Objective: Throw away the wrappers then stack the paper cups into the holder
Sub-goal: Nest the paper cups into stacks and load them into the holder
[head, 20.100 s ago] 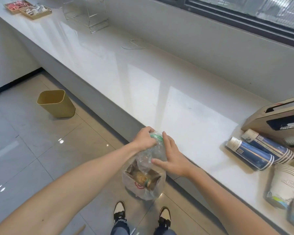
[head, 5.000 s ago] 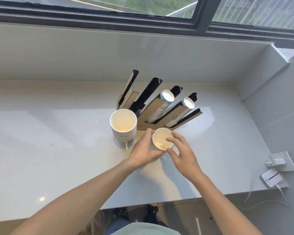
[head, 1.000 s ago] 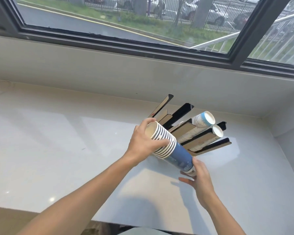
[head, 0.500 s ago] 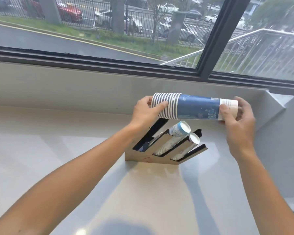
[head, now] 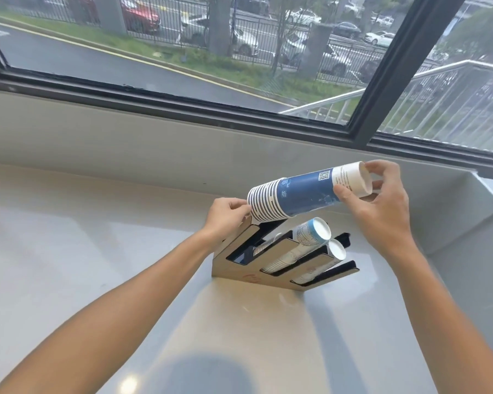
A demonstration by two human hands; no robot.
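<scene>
A long stack of blue and white paper cups (head: pixel 305 196) lies nearly level in the air, rims to the left and tilted down that way. My left hand (head: pixel 225 220) grips the rim end. My right hand (head: pixel 382 203) pinches the white base end. The rim end sits just above the top slot of the slanted wood-and-black cup holder (head: pixel 279 260) on the counter. Two lower slots hold cup stacks: one with a light blue base (head: pixel 310 237), one white (head: pixel 335 250). A few cup rims show inside the upper slot.
The pale counter (head: pixel 97 265) runs left and toward me. A low wall and a dark-framed window (head: pixel 182 106) stand right behind the holder. The counter ends at a side wall (head: pixel 473 231) on the right.
The cup stack has come down from level at window height and tipped rim-end down onto the holder's top slot. Both hands kept their hold on its ends.
</scene>
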